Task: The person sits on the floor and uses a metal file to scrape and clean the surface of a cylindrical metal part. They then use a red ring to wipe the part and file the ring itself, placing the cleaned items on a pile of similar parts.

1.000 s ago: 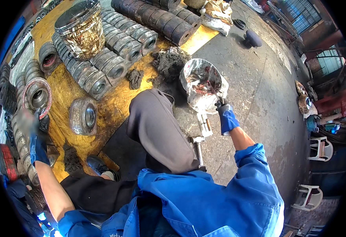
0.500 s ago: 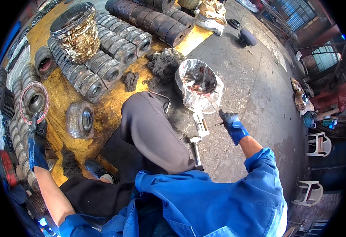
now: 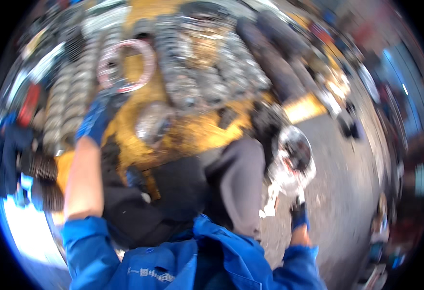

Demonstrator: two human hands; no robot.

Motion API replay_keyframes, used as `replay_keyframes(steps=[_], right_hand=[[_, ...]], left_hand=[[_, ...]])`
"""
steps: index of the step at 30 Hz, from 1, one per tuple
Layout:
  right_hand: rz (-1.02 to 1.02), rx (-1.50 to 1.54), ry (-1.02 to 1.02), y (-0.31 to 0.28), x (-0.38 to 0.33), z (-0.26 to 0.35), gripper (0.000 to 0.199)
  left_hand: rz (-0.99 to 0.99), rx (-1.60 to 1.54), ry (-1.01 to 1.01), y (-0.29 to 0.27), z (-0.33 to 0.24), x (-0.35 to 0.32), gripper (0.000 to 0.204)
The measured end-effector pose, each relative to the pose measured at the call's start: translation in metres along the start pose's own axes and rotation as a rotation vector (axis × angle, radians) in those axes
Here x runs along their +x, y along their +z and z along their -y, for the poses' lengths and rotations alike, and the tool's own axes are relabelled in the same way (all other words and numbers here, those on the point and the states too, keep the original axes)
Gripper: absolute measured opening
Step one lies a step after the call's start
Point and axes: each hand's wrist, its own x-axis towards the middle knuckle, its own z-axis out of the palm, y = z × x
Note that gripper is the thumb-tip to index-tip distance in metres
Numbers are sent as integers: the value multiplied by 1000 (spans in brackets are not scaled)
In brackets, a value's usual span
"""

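Note:
Motion blurs the picture. My left hand [image 3: 101, 111], in a blue and dark glove, is closed on the lower edge of a large ring with a pink-and-white rim [image 3: 151, 63], raised over the yellow sheet [image 3: 125, 118]. A worn metal ring [image 3: 153, 124] stands apart on the sheet, to the right of that hand. My right hand [image 3: 299, 217], gloved alike, is low on the right. A thin light stick-like tool [image 3: 301, 195] juts from its closed fingers toward a plastic-lined bucket [image 3: 289, 173] with dark, reddish contents. The tool's far end cannot be made out.
Rows of metal rings [image 3: 185, 94] lie at the back, with a dirty tub [image 3: 204, 41] on them. Thick dark cylinders [image 3: 275, 58] lie to their right. A dark fibrous clump [image 3: 265, 116] sits beside the bucket. More ring stacks [image 3: 62, 106] stand at left.
The view has swung left, so everything sits further right in the picture. My left hand still has the pink-and-white ring, now apart from the stacked rings. My right hand is nearer the bucket.

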Motion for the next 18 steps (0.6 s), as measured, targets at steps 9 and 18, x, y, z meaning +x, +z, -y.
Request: replay_keyframes(steps=[9, 18], right_hand=[[-88, -147, -530, 134, 26, 58, 43], [713, -103, -183, 494, -54, -41, 49]], left_hand=[[93, -1279, -12, -35, 41, 23, 35], [254, -1866, 196, -28, 1, 27, 30]])
